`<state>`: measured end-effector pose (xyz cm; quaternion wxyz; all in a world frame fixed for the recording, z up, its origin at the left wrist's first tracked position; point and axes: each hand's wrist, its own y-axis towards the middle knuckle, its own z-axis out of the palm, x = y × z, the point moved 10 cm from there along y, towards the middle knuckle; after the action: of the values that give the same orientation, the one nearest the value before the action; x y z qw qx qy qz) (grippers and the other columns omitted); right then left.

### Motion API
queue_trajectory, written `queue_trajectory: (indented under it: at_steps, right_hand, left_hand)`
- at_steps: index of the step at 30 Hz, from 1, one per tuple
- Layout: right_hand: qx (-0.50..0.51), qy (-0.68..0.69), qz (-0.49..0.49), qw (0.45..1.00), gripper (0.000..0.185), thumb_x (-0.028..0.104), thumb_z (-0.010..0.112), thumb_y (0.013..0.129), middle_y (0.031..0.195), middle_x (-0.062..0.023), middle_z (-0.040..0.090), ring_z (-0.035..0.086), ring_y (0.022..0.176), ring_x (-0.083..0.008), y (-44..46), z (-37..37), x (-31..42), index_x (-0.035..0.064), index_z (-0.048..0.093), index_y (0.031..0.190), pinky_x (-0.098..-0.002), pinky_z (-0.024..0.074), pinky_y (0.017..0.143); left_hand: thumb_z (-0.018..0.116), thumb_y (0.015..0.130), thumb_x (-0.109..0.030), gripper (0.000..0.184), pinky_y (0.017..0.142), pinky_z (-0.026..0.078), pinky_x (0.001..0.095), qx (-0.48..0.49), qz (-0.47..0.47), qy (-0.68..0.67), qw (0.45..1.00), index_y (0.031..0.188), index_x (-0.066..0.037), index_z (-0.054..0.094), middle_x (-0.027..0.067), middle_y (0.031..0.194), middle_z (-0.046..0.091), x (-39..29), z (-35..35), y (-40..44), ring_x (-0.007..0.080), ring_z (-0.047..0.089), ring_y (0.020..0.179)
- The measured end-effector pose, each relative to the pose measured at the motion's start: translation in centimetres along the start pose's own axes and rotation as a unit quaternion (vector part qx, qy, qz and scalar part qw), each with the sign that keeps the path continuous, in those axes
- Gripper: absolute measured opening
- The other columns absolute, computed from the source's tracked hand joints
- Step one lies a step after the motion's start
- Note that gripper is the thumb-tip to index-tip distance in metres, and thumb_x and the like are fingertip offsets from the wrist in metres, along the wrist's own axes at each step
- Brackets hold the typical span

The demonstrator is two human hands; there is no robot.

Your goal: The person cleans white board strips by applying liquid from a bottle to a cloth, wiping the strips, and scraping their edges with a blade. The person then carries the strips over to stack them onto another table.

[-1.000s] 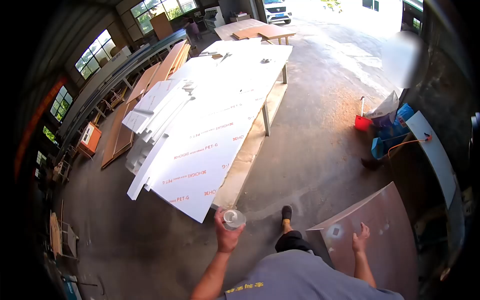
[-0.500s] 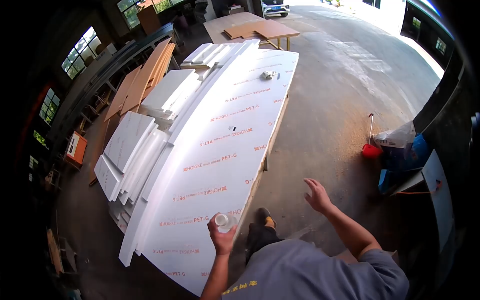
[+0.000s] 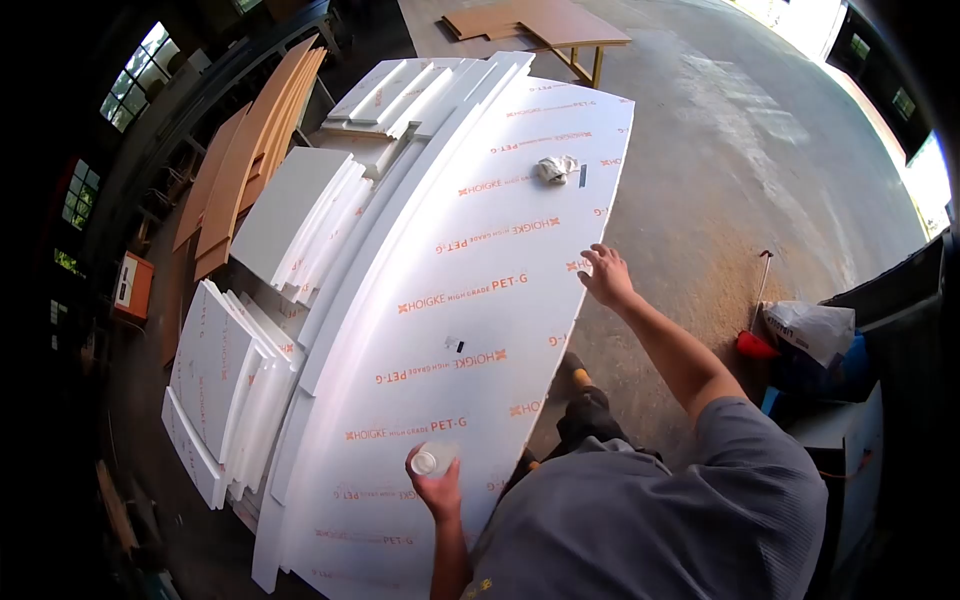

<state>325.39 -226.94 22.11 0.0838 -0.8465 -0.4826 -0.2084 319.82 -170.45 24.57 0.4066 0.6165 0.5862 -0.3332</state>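
Observation:
My left hand [image 3: 437, 490] is closed around a whitish plastic bottle [image 3: 442, 459] with a round white cap, above the near part of a large white panel [image 3: 440, 325]. The panel carries orange and grey print. My right hand [image 3: 608, 277] is open, fingers spread, by the panel's right edge; whether it touches is unclear. A crumpled white cloth [image 3: 556, 169] lies farther up the panel beside a small dark strip [image 3: 583, 177]. Near the middle sits a tiny black piece [image 3: 460, 346].
Stacked white boards [image 3: 295, 215] and long white strips line the panel's left side. Brown boards [image 3: 255, 160] lean behind them. At the far end stands a table [image 3: 590, 68] with brown sheets. A red dustpan [image 3: 757, 344] and a white sack [image 3: 812, 330] are on the right, near sawdust.
I have moved forward along the panel, so the cloth appears nearer. My right hand has gone from over the floor to the panel's edge. The bottle stays in my left hand.

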Motion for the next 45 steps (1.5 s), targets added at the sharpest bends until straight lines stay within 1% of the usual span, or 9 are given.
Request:
queue_trajectory:
  at_steps: [12, 14, 18, 26, 29, 32, 37, 41, 45]
  right_hand:
    - [-0.048, -0.031, 0.068, 0.996, 0.044, 0.022, 0.066, 0.092, 0.141, -0.0165, 0.056, 0.044, 0.138, -0.0393, 34.7, 12.1, -6.8, 0.0149, 0.062, 0.136, -0.0574, 0.0318, 0.115]
    - [-0.065, 0.103, -0.019, 0.992, 0.035, 0.003, 0.063, 0.084, 0.112, -0.0126, 0.064, 0.059, 0.112, -0.0355, 33.2, 13.6, -4.1, 0.0107, 0.067, 0.118, -0.054, 0.0421, 0.103]
    - [0.128, 0.326, -0.137, 0.927, 0.045, 0.001, 0.07, 0.079, 0.109, -0.015, 0.062, 0.061, 0.106, -0.0365, 19.9, 13.3, 7.0, 0.0065, 0.064, 0.123, -0.0449, 0.053, 0.092]
    - [0.328, 0.462, -0.071, 0.821, 0.044, 0.004, 0.062, 0.089, 0.112, -0.0163, 0.062, 0.064, 0.106, -0.0333, 3.9, 16.1, 7.1, 0.0049, 0.051, 0.132, -0.0435, 0.0532, 0.091]
    - [0.452, 0.5, 0.115, 0.73, 0.042, 0.004, 0.055, 0.097, 0.095, -0.0098, 0.064, 0.064, 0.074, -0.019, 3.5, 16.6, 5.6, 0.0062, 0.041, 0.137, -0.0353, 0.0554, 0.069]
    - [0.435, 0.623, 0.232, 0.606, 0.059, -0.005, 0.051, 0.095, 0.131, -0.016, 0.064, 0.065, 0.12, -0.0242, 5.4, 15.3, 6.6, 0.0047, 0.044, 0.153, -0.0367, 0.0543, 0.102]
    - [0.453, 0.729, 0.27, 0.437, 0.06, -0.005, 0.044, 0.088, 0.14, -0.0207, 0.058, 0.061, 0.127, -0.0346, 5.0, 12.3, 13.9, -0.0033, 0.046, 0.148, -0.0424, 0.051, 0.11]
    - [0.463, 0.684, 0.12, 0.55, 0.059, -0.001, 0.045, 0.089, 0.14, -0.0178, 0.061, 0.06, 0.129, -0.0296, 1.3, 7.3, 23.3, -0.0034, 0.046, 0.148, -0.0417, 0.0462, 0.114]
    - [0.443, 0.505, -0.116, 0.732, 0.065, -0.008, 0.04, 0.087, 0.134, -0.0124, 0.064, 0.063, 0.111, -0.0216, -6.0, 1.5, 34.6, 0.0058, 0.051, 0.149, -0.0302, 0.054, 0.081]
  left_hand:
    - [0.085, 0.071, -0.001, 0.074, 0.107, 0.047, 0.0456, -0.075, -0.163, -0.026, 0.983, 0.134, 0.0, 0.047, 0.0136, 0.125, 0.056, -7.1, 10.6, 5.3, 0.0286, 0.057, 0.117]
    - [0.073, 0.069, 0.01, 0.071, 0.106, 0.048, 0.045, -0.061, -0.159, 0.004, 0.985, 0.134, -0.001, 0.047, 0.0133, 0.125, 0.055, -6.9, 12.0, 6.7, 0.0268, 0.057, 0.118]
    - [0.054, 0.102, -0.038, 0.061, 0.105, 0.05, 0.049, 0.052, -0.025, 0.046, 0.997, 0.137, 0.013, 0.053, 0.0283, 0.13, 0.066, -1.7, 9.0, 4.8, 0.0371, 0.066, 0.117]
    - [0.08, 0.086, -0.004, 0.051, 0.098, 0.053, 0.0468, -0.017, -0.083, 0.224, 0.971, 0.13, 0.006, 0.056, 0.0211, 0.129, 0.063, -6.3, 12.2, 12.0, 0.0356, 0.062, 0.117]
    - [0.071, 0.085, -0.005, 0.054, 0.105, 0.049, 0.0491, -0.023, -0.069, 0.15, 0.986, 0.134, 0.002, 0.05, 0.0189, 0.131, 0.057, -7.3, 13.1, 13.0, 0.0337, 0.058, 0.121]
    - [0.084, 0.076, -0.006, 0.073, 0.109, 0.044, 0.0463, -0.077, -0.094, 0.015, 0.992, 0.138, 0.001, 0.045, 0.0162, 0.137, 0.05, -8.6, 12.8, 13.8, 0.0301, 0.052, 0.126]
    - [0.079, 0.073, 0.009, 0.072, 0.113, 0.044, 0.0461, -0.093, -0.107, -0.079, 0.987, 0.137, -0.001, 0.047, 0.015, 0.138, 0.051, -8.1, 11.6, 13.3, 0.0295, 0.053, 0.128]
    - [0.085, 0.07, 0.003, 0.069, 0.103, 0.048, 0.0447, -0.091, -0.052, -0.08, 0.991, 0.131, -0.003, 0.054, 0.0126, 0.127, 0.056, -8.7, 7.9, 12.7, 0.0302, 0.056, 0.119]
    - [0.088, 0.07, -0.002, 0.071, 0.096, 0.05, 0.0445, -0.048, 0.026, 0.048, 0.997, 0.133, -0.007, 0.056, 0.0135, 0.122, 0.057, -8.7, 3.4, 11.4, 0.0322, 0.058, 0.114]
